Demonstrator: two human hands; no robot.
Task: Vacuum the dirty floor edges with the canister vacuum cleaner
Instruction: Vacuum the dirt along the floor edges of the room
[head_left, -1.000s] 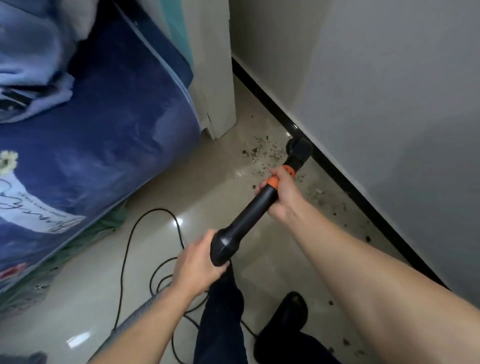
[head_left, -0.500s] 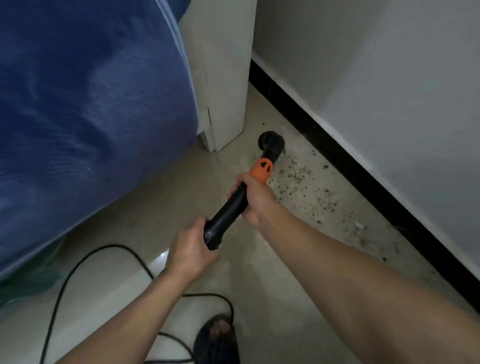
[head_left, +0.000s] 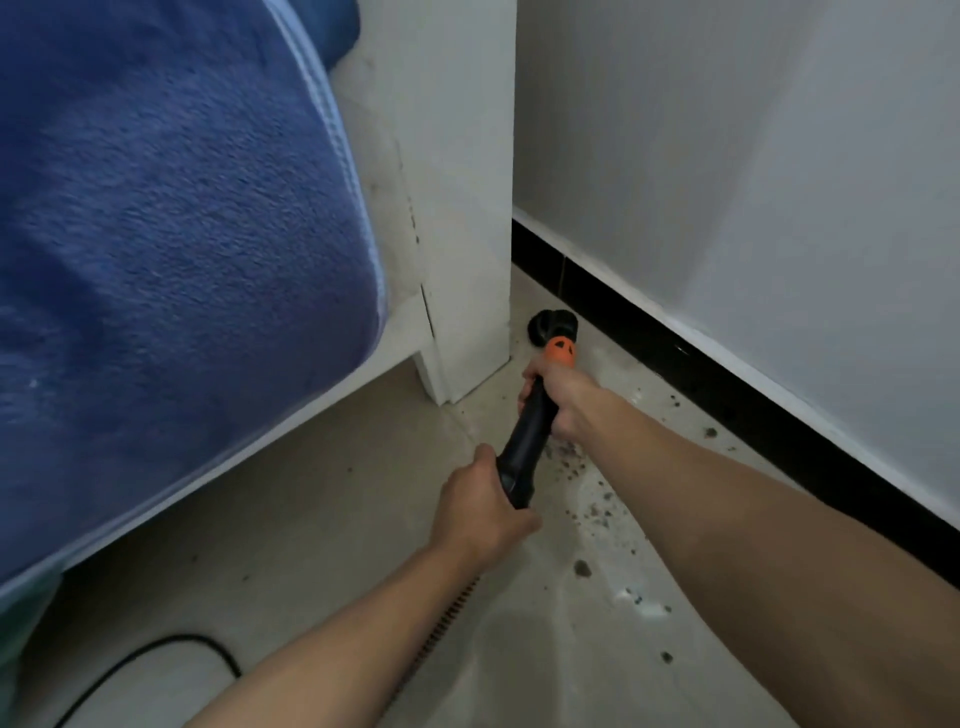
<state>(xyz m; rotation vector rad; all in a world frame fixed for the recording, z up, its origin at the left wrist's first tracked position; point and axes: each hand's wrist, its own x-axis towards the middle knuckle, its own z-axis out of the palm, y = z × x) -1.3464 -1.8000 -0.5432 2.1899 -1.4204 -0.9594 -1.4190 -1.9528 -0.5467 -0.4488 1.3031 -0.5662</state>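
Nozzle (head_left: 551, 325) has pushed forward since half a second ago: it was out in front of the white bed post (head_left: 457, 208), and now it sits on the floor (head_left: 311, 519) in the gap between that post and the black skirting (head_left: 727, 384). It is just beside the post; contact with the skirting can't be confirmed.

Wand (head_left: 527, 431) is a black tube that flares wider at the near end. An orange collar (head_left: 561, 351) with dark cut-outs sits right behind the round black nozzle. Wand points away from the camera and down toward the corner.

Right hand (head_left: 563, 400) is wrapped around the wand just behind the collar, fingers curled round the tube. Left hand (head_left: 483, 512) grips the wide near end, fingers hidden under it (the grip reads as firm from the knuckle line). A ribbed hose (head_left: 447, 623) runs out below the left wrist toward the bottom edge.

Debris (head_left: 587, 514), dark crumbs and specks, lies scattered on the pale floor behind the nozzle, along the skirting and beside the right forearm.

Blue blanket (head_left: 156, 234) hangs over the bed on the left. Grey wall (head_left: 727, 156) rises above the skirting. Black cord (head_left: 156, 654) loops across the floor at bottom left.
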